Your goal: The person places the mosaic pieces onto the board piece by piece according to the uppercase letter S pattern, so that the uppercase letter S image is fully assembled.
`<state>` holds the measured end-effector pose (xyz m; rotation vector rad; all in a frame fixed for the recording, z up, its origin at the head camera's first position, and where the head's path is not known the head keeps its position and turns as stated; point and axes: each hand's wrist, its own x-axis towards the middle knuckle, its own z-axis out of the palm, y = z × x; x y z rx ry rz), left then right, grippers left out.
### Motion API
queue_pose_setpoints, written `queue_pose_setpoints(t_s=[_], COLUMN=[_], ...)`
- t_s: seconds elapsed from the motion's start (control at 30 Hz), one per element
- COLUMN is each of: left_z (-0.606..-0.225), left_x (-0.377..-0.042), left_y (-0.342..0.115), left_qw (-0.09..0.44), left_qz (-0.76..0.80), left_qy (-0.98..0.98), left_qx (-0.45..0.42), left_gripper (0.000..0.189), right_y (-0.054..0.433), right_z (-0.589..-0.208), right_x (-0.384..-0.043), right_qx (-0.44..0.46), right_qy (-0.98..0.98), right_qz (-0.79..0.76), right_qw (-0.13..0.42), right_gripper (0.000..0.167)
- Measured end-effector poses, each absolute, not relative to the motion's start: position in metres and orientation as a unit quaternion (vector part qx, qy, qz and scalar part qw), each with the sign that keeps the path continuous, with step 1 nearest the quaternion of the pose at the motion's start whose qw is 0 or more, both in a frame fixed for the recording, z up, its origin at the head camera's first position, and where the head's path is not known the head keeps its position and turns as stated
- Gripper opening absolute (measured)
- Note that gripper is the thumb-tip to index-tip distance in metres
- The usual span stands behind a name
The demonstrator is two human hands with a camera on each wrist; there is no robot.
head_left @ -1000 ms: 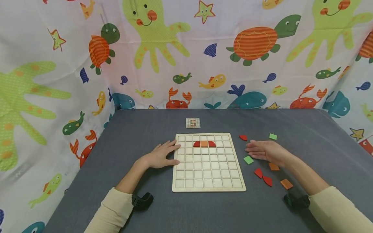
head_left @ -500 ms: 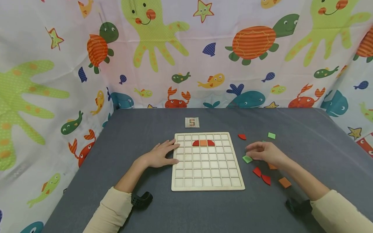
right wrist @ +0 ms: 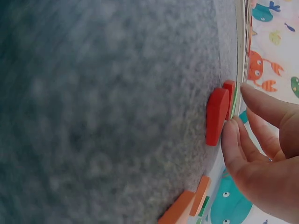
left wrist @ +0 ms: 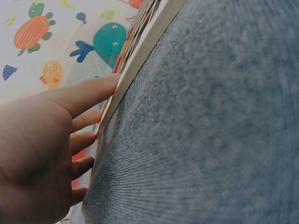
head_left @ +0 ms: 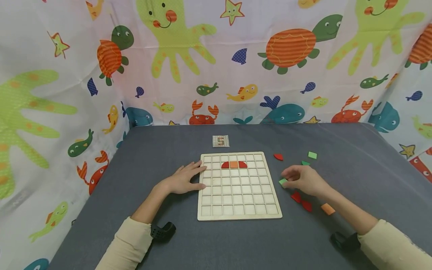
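Note:
A pale wooden grid board lies on the table, with an orange square tile between two red quarter-round tiles in an upper row. My left hand rests on the board's left edge, fingers spread and fairly straight; in the left wrist view the thumb touches the wooden rim. Right of the board, my right hand pinches a light green square tile between thumb and fingers. In the right wrist view that tile is mostly hidden behind red tiles.
Loose tiles lie around my right hand: a red one beyond it, green ones farther back, two red ones and an orange square nearer. A small pattern card lies behind the board. A printed curtain hangs behind the table.
My right hand has gone from flat, straight fingers to curled ones and now pinches the light green square tile. The left hand has stayed on the board's edge. The head view has shifted slightly.

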<state>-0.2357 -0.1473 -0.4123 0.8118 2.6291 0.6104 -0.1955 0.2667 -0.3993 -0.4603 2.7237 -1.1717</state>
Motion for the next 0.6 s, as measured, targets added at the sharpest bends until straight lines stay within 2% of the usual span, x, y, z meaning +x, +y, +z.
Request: queue_pose_setpoints(t_s=[0.6], left_z=[-0.4124], left_x=[-0.2355], left_y=[-0.1478], left_qw=[0.155], left_qz=[0.208], left_qy=[0.922], left_qx=[0.287], left_gripper=[0.073], right_y=[0.2629], right_z=[-0.3988], right_x=[-0.1952], right_qx=[-0.163], right_qy=[0.919], right_qz=[-0.355], right_qw=[0.059], right_gripper=[0.029])
